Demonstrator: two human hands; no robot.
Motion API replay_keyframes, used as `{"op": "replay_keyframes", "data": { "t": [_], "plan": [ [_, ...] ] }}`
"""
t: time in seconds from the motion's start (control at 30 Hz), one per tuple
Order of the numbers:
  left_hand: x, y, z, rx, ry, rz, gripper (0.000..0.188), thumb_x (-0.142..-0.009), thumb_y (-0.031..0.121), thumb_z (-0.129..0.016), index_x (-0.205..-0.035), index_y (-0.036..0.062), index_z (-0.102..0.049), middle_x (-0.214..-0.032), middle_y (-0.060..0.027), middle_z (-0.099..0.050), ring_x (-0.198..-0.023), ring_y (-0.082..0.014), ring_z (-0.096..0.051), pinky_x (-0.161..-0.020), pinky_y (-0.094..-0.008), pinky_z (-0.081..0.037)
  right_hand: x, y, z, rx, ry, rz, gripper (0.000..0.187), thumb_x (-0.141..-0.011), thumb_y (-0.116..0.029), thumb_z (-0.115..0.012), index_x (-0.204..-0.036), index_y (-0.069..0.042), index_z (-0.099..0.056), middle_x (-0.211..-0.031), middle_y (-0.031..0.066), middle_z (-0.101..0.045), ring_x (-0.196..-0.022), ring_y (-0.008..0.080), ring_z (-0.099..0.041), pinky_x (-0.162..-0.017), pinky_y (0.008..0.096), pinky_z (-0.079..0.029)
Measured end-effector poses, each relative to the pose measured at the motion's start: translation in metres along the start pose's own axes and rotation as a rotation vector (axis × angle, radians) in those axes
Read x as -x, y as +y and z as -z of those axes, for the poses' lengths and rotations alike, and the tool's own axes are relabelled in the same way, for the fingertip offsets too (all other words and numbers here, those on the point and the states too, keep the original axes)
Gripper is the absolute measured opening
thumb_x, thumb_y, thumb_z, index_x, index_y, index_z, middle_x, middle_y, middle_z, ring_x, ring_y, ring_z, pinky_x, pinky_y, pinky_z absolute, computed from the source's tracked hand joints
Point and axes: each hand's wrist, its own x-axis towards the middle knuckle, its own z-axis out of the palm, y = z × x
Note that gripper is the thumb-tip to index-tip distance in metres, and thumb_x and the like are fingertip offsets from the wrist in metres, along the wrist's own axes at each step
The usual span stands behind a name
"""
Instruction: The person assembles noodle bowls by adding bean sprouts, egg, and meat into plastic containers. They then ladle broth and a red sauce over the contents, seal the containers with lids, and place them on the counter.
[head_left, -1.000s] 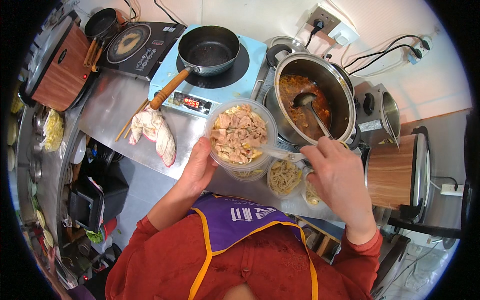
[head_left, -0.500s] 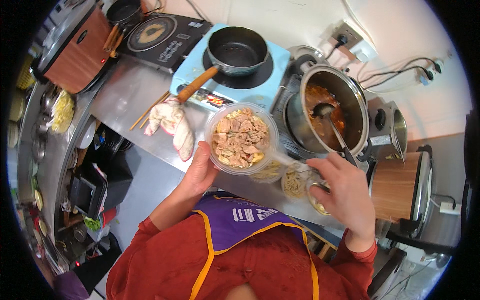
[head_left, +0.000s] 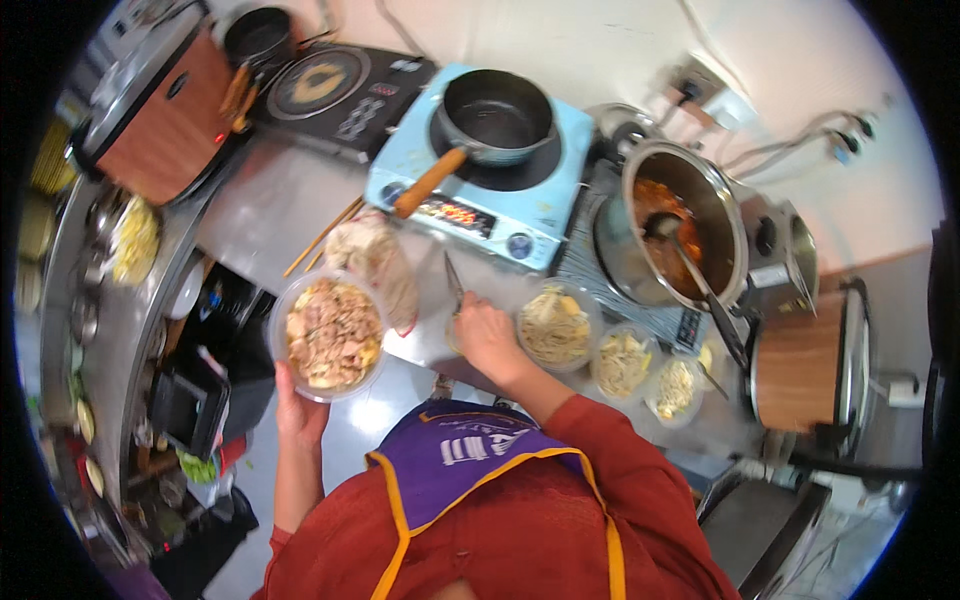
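Note:
My left hand [head_left: 300,410] grips a round clear plastic tub [head_left: 378,375] from its near side, tilted slightly and held out past the counter's front edge. Pieces of cooked pale meat [head_left: 333,335] fill the tub over something yellowish. My right hand [head_left: 488,338] is closed low over the counter's front edge, and a narrow pointed metal utensil [head_left: 454,272] sticks up beyond its fingers. Its kind I cannot make out. Just right of that hand stand several clear tubs of pale shredded food, the largest a noodle-like tub [head_left: 557,327]. A crumpled cloth [head_left: 372,262] lies between my hands.
A dark pan [head_left: 495,115] with a wooden handle sits on a light blue induction cooker [head_left: 480,215]. Right of it, a tall steel pot [head_left: 735,215] holds reddish broth and a ladle [head_left: 700,270]. Chopsticks [head_left: 320,238] lie beside the cloth. Wood-look cookers [head_left: 805,365] flank the counter.
The left hand has carried the meat tub left and nearer to me. My right hand has moved left from over the small tubs, where it was beside the pot. The view has shifted slightly.

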Motion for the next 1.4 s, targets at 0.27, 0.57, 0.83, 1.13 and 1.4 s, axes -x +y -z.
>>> {"op": "replay_keyframes", "data": {
  "t": [0.27, 0.57, 0.83, 1.13, 1.4],
  "plan": [
    [-0.022, -0.022, -0.035, 0.031, -0.225, 0.152, 0.075, -0.092, 0.05, -0.056, -0.146, 0.0054, -0.03, -0.148, -0.0129, -0.037, -0.135, -0.0305, -0.038, -0.113, -0.0455, -0.031, 0.084, 0.062, 0.16, 0.257, 0.52, 0.111, 0.04, -0.077, -0.011, -0.066, -0.116, -0.011, -0.058, -0.089, 0.0095, -0.06, -0.084, 0.0293, -0.06, -0.067, 0.0432, -0.051],
    [-0.039, -0.089, -0.136, 0.043, -0.384, 0.305, 0.077, -0.09, 0.05, -0.059, -0.146, 0.0054, -0.03, -0.147, -0.0112, -0.039, -0.135, -0.0267, -0.039, -0.113, -0.0433, -0.031, 0.138, 0.2, 0.26, 0.603, 0.192, -0.272, 0.051, -0.081, -0.008, -0.06, -0.131, -0.01, -0.053, -0.086, 0.0112, -0.059, -0.069, 0.0301, -0.064, -0.07, 0.0414, -0.055],
    [-0.026, -0.133, -0.224, -0.003, -0.371, 0.366, 0.082, -0.09, 0.059, -0.052, -0.147, 0.006, -0.027, -0.149, -0.012, -0.037, -0.136, -0.0276, -0.037, -0.113, -0.0444, -0.029, 0.125, 0.256, 0.325, -1.176, -0.053, -0.652, 0.016, -0.093, -0.016, -0.049, -0.093, -0.001, -0.055, -0.07, 0.0039, -0.055, -0.044, 0.0126, -0.046, -0.04, 0.0314, -0.042],
    [-0.029, -0.147, -0.257, -0.007, -0.304, 0.395, 0.084, -0.086, 0.06, -0.058, -0.147, 0.0104, -0.03, -0.148, -0.0076, -0.04, -0.135, -0.0248, -0.038, -0.11, -0.0426, -0.033, 0.153, 0.269, 0.34, -1.362, 0.001, -0.639, 0.019, -0.095, -0.019, -0.048, -0.1, -0.001, -0.053, -0.075, 0.006, -0.056, -0.043, 0.0093, -0.042, -0.04, 0.0273, -0.038],
    [-0.035, -0.15, -0.264, -0.048, -0.263, 0.347, 0.084, -0.086, 0.065, -0.054, -0.146, 0.0104, -0.033, -0.145, -0.0056, -0.044, -0.133, -0.0217, -0.042, -0.106, -0.0381, -0.037, 0.158, 0.258, 0.355, -1.659, -0.115, -0.67, 0.024, -0.096, -0.023, -0.046, -0.105, -0.001, -0.052, -0.074, 0.0057, -0.056, -0.042, 0.0067, -0.04, -0.035, 0.0233, -0.031]
  ]
}}
